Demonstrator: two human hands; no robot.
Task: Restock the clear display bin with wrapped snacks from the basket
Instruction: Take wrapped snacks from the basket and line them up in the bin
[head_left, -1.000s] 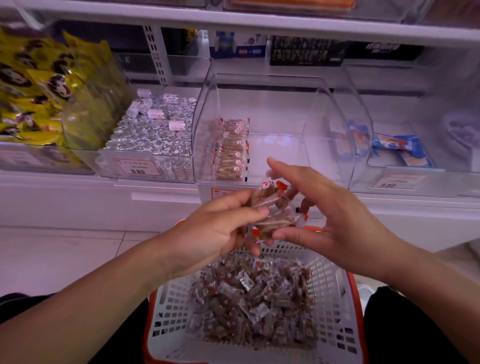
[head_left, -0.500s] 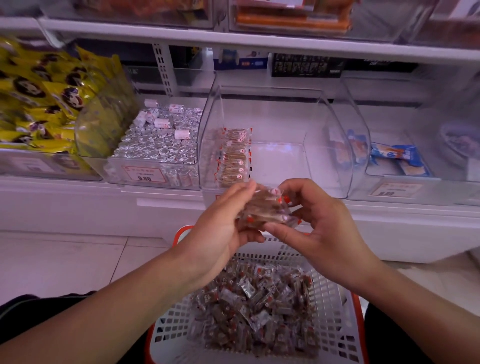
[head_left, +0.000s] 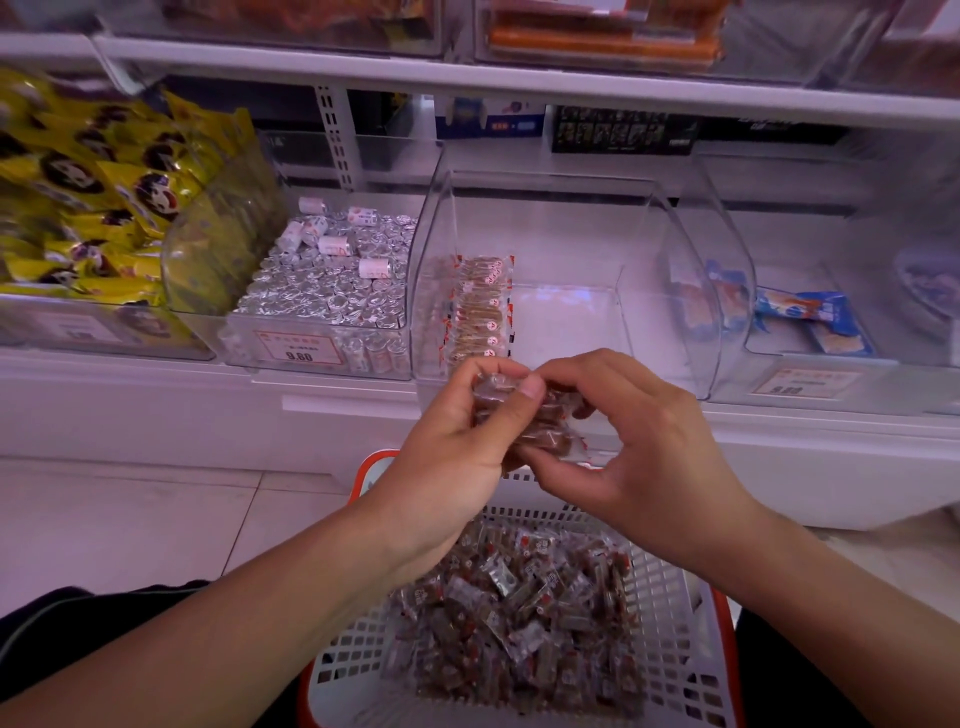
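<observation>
My left hand (head_left: 457, 441) and my right hand (head_left: 634, 441) together hold a small bundle of clear-wrapped brown snacks (head_left: 540, 421) just in front of the clear display bin (head_left: 571, 332). Fingers of both hands curl round the bundle. Inside the bin, one row of the same snacks (head_left: 480, 312) stands against its left wall; the rest of its floor is bare. Below my hands sits a white basket (head_left: 670, 639) with a red rim, holding a heap of wrapped snacks (head_left: 519, 608).
Left of the clear bin is a bin of silver-wrapped sweets (head_left: 332, 286) with a price tag, then yellow bags (head_left: 93, 192). A bin with blue packets (head_left: 800, 312) stands to the right. A shelf (head_left: 519, 78) runs overhead. White floor tiles (head_left: 130, 519) lie at the left.
Both hands have risen with the bundle toward the bin's front edge and closed tighter around it. The view has tilted up a little.
</observation>
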